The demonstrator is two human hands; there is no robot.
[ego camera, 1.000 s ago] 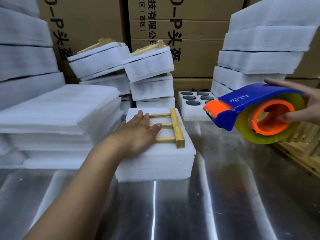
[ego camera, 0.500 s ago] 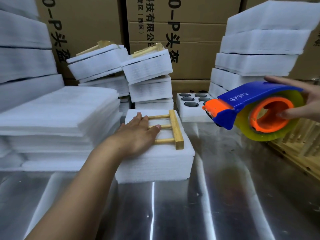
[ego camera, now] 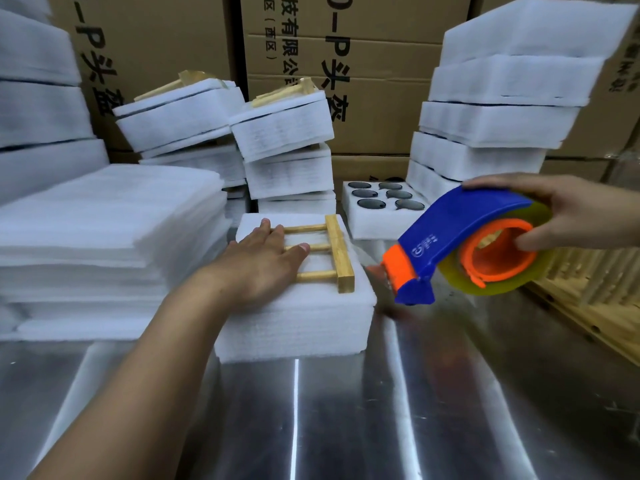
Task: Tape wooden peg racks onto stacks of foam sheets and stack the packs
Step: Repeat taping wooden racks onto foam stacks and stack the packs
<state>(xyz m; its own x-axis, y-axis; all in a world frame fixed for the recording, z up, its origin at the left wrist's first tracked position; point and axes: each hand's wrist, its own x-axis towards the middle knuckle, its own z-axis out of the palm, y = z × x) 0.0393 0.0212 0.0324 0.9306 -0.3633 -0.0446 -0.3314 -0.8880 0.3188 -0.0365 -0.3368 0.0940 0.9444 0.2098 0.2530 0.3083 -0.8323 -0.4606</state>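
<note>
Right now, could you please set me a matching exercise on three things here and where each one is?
Things: 1 wooden peg rack; 2 tape dispenser; 3 holed foam block.
Places: A held in the right hand above the table; B behind the foam stack, to its right; C on the foam stack, under the left hand.
Pairs: 1-C; 2-A; 3-B.

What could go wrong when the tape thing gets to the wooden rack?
The tape dispenser has its cutter end close to the left hand pressing the wooden peg rack, so fingers might get nicked. No tape shows on the rack yet, so a tug could slide it crooked on the foam stack. The tilted taped packs behind may topple if bumped.
</note>
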